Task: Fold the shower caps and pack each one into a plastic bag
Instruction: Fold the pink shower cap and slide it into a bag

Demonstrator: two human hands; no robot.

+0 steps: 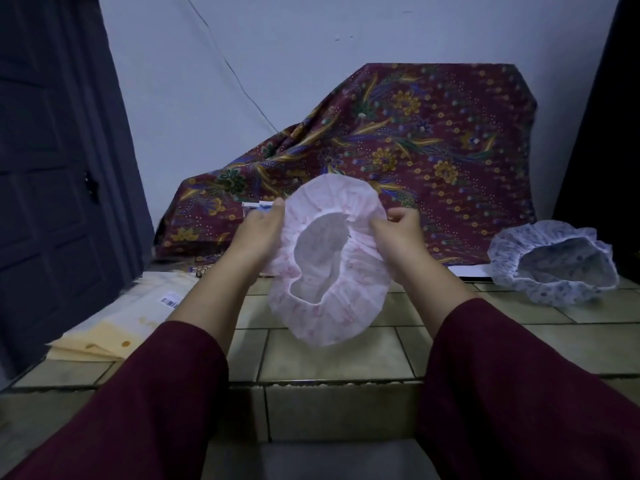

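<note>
Both hands, left hand point(258, 230) at 9 o'clock and right hand point(398, 233) at 3, pinch the pink cap point(329, 313) by its rim, holding it open and aloft, apparently for folding.

A plain white wall point(311, 46) stands behind a maroon floral batik cloth point(433, 140). A dark panelled door point(52, 168) stands at left. The beige tiled floor point(329, 358) lies in dim light.

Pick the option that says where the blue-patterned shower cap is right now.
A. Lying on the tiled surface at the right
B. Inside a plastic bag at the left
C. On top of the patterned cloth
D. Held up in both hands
A: the blue-patterned shower cap lies on the tiled surface at the right, while both hands hold the pink shower cap.
</note>
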